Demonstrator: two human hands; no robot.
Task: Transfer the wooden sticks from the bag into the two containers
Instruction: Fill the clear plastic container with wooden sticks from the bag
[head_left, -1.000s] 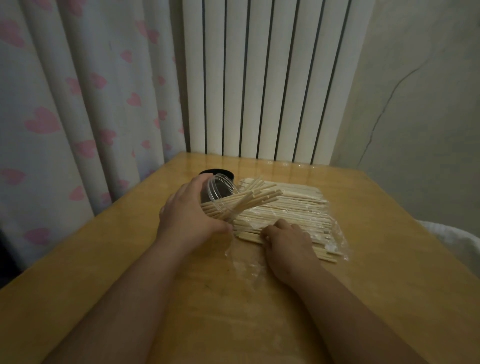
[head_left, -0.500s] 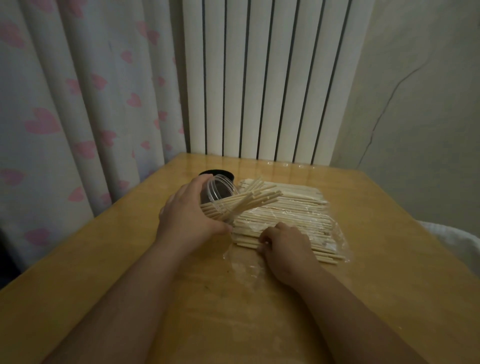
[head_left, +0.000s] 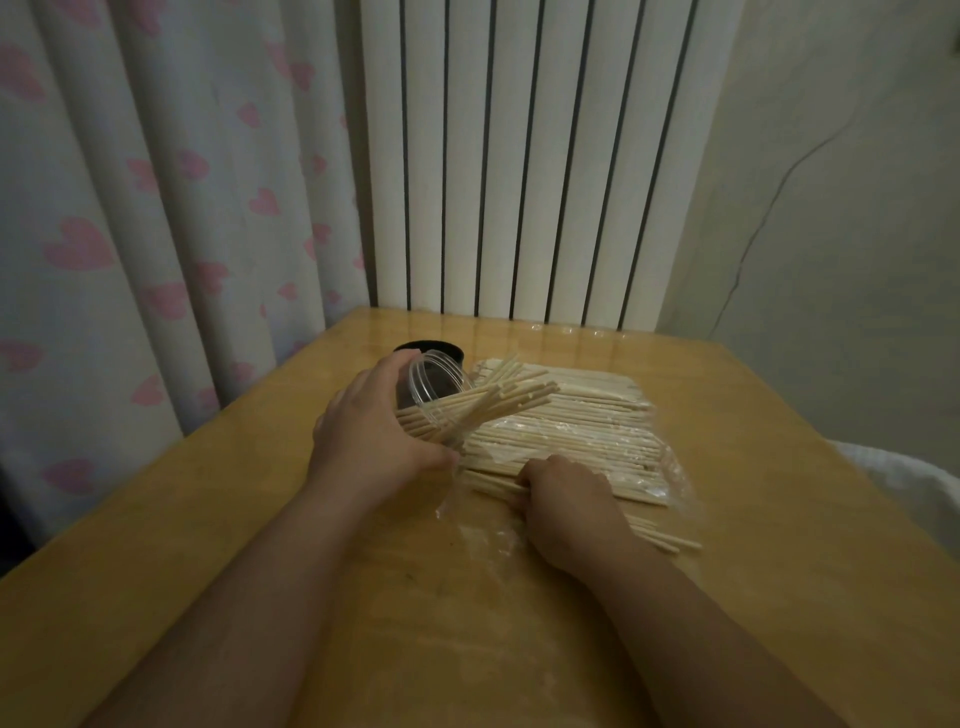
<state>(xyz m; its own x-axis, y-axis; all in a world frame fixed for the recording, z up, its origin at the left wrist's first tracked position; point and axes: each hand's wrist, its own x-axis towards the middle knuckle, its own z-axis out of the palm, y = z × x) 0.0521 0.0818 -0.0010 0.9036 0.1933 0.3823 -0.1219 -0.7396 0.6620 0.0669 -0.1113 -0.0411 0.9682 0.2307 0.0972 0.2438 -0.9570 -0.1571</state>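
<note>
I log: pale cream wooden sticks (head_left: 519, 399); clear round plastic jar (head_left: 437, 383); black round container (head_left: 430, 347); honey-yellow wooden table (head_left: 208, 519); white fabric curtain (head_left: 156, 208), pink heart print; white ribbed radiator (head_left: 519, 156), dark vertical gaps.

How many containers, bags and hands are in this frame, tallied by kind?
clear container: 1
black container: 1
plastic bag: 1
hands: 2, the left hand and the right hand
total: 5; the wooden sticks are too many to count.
</note>
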